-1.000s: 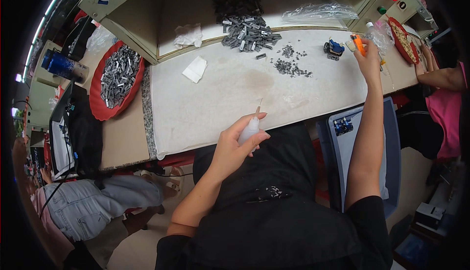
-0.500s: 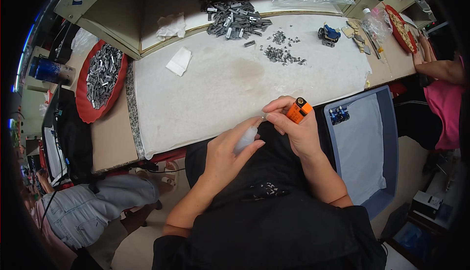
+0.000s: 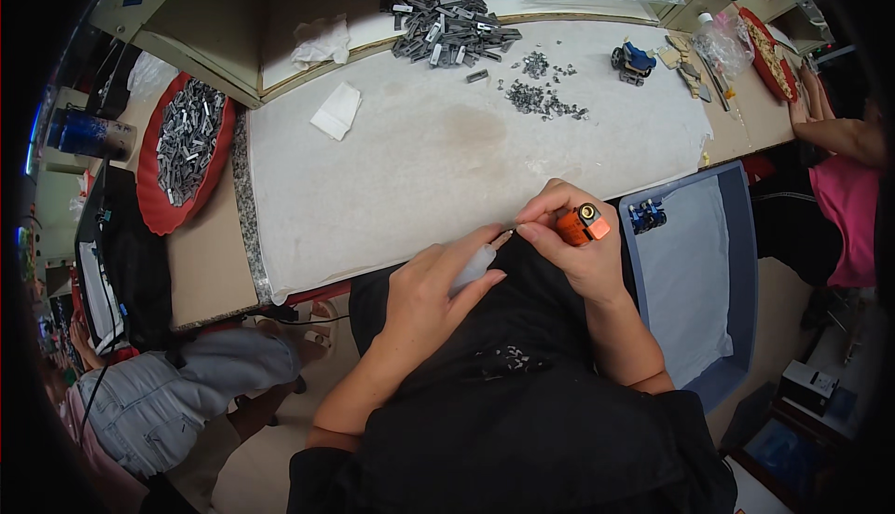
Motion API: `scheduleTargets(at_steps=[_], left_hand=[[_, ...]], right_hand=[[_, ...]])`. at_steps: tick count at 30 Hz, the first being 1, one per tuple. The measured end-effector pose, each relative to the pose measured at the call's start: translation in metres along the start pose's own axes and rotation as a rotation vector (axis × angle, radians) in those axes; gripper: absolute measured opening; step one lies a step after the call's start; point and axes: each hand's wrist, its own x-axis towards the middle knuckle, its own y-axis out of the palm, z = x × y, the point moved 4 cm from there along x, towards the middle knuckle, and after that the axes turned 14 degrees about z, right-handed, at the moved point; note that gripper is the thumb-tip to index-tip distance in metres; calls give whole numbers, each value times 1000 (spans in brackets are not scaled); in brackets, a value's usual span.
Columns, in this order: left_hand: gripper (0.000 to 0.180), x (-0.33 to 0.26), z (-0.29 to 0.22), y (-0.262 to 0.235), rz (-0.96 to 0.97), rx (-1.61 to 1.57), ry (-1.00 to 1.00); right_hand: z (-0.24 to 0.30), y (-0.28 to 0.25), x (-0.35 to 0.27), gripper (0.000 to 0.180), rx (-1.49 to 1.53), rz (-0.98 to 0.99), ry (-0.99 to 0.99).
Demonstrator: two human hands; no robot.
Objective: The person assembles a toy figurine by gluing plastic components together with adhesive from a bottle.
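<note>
My left hand (image 3: 429, 292) is wrapped round a small translucent white squeeze bottle (image 3: 474, 270), its narrow tip pointing up and right. My right hand (image 3: 580, 251) keeps an orange handheld tool (image 3: 583, 224), with a brass ring at its end, tucked against the palm. The thumb and forefinger of that hand pinch together just beside the bottle's tip; what they grip is too small to make out. Both hands are over my lap at the table's near edge. Pale crumbs (image 3: 518, 357) lie on my black apron below them.
White paper (image 3: 392, 160) covers the table. Grey clips (image 3: 438, 34) and small metal bits (image 3: 541, 99) are heaped at the back, near a blue toy vehicle (image 3: 634, 62). A red dish (image 3: 154, 188) stands left, a blue-grey bin (image 3: 746, 328) right. People sit on both sides.
My right hand has shifted slightly to the right, and the orange tool has tipped so its brass-ringed end faces up more. The left hand keeps its hold on the bottle.
</note>
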Motion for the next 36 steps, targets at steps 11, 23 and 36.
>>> scheduleTargets(at_steps=[11, 23, 36], left_hand=[[41, 0, -4, -3, 12, 46, 18], [42, -13, 5, 4, 278, -506, -264], [42, -46, 11, 39, 520, -728, -365]], right_hand=[[7, -3, -2, 12, -217, -13, -77], [-29, 6, -36, 26, 116, 94, 216], [-81, 20, -55, 53, 153, 36, 402]])
